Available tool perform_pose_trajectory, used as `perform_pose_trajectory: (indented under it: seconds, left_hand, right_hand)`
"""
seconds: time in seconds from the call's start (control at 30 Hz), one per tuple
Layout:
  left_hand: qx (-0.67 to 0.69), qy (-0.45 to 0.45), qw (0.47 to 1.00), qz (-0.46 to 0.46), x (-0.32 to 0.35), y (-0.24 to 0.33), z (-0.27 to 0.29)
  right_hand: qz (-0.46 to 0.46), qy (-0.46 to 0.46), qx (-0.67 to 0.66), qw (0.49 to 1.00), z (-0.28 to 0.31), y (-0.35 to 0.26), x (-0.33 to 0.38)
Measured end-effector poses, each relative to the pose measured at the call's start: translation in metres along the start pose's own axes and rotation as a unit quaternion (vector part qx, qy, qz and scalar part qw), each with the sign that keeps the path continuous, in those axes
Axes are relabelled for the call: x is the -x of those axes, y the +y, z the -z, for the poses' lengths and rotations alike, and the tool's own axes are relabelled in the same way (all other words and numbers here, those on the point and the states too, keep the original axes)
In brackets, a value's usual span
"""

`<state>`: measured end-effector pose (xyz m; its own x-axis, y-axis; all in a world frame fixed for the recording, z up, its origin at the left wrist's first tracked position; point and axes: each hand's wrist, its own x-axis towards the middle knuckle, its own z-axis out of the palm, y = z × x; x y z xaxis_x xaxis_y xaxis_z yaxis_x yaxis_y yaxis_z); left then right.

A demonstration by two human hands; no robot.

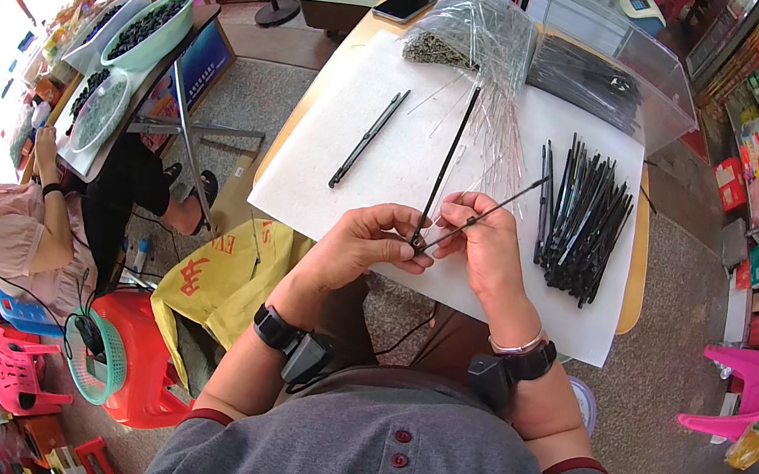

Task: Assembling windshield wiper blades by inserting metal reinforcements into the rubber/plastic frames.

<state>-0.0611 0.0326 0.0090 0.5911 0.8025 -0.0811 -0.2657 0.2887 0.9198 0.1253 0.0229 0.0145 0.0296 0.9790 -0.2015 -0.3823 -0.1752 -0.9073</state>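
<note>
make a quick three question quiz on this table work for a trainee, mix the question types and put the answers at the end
1. Multiple choice: what lies at the far left corner of the table?
A) a mug
B) a smartphone
C) a pair of scissors

2. True or false: the pile of black rods lies to the right of the right hand.

3. Short answer: which end of the long black rod is at the fingers of the left hand, the near end or the far end?

Key: 1. B; 2. True; 3. The near end.
</note>
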Motion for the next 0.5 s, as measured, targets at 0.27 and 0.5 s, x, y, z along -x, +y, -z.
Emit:
perform_pose_trajectory:
  seconds: [0.27,0.5]
  left_hand:
    - [-0.045,-0.013,0.999,0.003,0.0023,0.0002,0.0034]
    - [-0.049,-0.038,0.998,0.018,0.0036,0.0035,0.0014]
  right_hand:
    - [-0.025,-0.015,0.02,0.999,0.0003,-0.0007,-0.002]
    - [-0.05,-0.041,0.025,0.998,0.0075,-0.001,-0.006]
